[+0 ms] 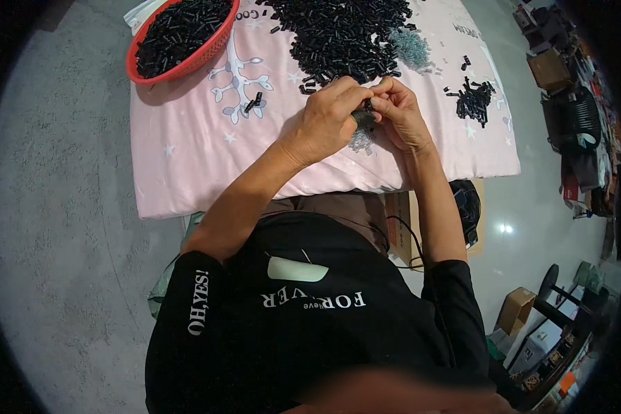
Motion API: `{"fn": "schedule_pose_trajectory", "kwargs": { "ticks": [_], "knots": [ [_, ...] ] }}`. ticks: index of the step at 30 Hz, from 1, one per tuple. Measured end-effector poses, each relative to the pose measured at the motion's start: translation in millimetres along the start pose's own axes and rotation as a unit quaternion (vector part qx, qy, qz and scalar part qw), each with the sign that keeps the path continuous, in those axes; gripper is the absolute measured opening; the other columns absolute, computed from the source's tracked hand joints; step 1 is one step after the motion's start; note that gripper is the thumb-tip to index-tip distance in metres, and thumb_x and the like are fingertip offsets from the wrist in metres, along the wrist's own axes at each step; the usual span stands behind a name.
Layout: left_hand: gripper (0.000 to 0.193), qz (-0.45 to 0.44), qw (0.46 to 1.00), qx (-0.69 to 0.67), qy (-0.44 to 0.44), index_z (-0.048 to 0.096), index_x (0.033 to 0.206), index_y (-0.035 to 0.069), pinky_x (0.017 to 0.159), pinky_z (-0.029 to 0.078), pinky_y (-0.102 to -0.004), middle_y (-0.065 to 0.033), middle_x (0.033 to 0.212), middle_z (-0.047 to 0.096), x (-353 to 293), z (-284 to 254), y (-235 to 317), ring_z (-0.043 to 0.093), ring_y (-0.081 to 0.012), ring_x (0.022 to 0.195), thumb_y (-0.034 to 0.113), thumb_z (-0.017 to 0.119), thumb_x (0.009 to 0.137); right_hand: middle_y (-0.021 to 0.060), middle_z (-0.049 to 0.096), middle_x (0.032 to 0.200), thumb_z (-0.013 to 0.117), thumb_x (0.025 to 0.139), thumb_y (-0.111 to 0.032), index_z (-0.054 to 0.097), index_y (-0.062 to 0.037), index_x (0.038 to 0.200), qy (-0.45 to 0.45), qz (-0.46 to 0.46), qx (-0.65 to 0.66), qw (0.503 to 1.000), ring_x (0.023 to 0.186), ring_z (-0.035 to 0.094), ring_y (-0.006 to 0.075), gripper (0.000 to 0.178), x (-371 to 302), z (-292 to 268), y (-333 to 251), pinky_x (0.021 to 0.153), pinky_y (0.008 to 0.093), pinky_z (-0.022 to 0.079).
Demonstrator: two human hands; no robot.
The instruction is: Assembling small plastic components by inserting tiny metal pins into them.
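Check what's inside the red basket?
The red basket is heaped with small black cylindrical parts, like the big pile on the pink cloth. Its bottom is covered, and its far side is cut off by the frame.

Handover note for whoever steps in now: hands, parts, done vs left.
Left hand and right hand: together over the pink cloth, pinching one small black part between the fingertips.
Parts: big loose pile of black pieces just beyond the hands; small metal springs at its right edge, a few more under the hands.
Done, seemingly: red basket far left, full of black pieces; small cluster at right.
Left: most of the pile.
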State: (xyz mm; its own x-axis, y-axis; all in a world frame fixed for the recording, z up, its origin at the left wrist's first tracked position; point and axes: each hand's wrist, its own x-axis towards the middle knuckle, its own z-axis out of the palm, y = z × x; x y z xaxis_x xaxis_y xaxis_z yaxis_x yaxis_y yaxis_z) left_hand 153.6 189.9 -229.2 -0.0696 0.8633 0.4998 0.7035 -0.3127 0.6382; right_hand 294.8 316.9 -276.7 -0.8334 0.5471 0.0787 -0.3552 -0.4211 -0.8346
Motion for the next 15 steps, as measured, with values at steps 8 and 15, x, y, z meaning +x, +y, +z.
{"fn": "schedule_pose_trajectory", "kwargs": {
  "ticks": [8,15],
  "knots": [
    [0.042,0.012,0.999,0.010,0.032,0.062,0.107,-0.001,0.073,0.052,-0.0397,-0.0151,0.092,0.061,2.1,4.5,3.6,0.063,-0.0321,0.083,-0.012,0.051,0.069,0.0066,0.067,0.090,0.070,0.087,-0.002,0.061,-0.0041,0.094,-0.020,-0.020,0.020,0.999,0.064,0.055,0.0075,0.012,0.8,-2.5,1.3,0.058,0.0184,0.046],
    [0.038,0.006,0.999,0.013,0.041,0.063,0.105,-0.001,0.071,0.052,-0.0379,-0.0152,0.092,0.061,0.4,2.6,3.2,0.064,-0.0311,0.081,-0.012,0.052,0.071,0.0085,0.069,0.092,0.070,0.087,-0.004,0.063,-0.0036,0.100,-0.017,-0.008,0.005,1.000,0.072,0.062,0.0098,0.015,-3.3,-2.5,0.4,0.063,0.0194,0.050]
  ]
}}
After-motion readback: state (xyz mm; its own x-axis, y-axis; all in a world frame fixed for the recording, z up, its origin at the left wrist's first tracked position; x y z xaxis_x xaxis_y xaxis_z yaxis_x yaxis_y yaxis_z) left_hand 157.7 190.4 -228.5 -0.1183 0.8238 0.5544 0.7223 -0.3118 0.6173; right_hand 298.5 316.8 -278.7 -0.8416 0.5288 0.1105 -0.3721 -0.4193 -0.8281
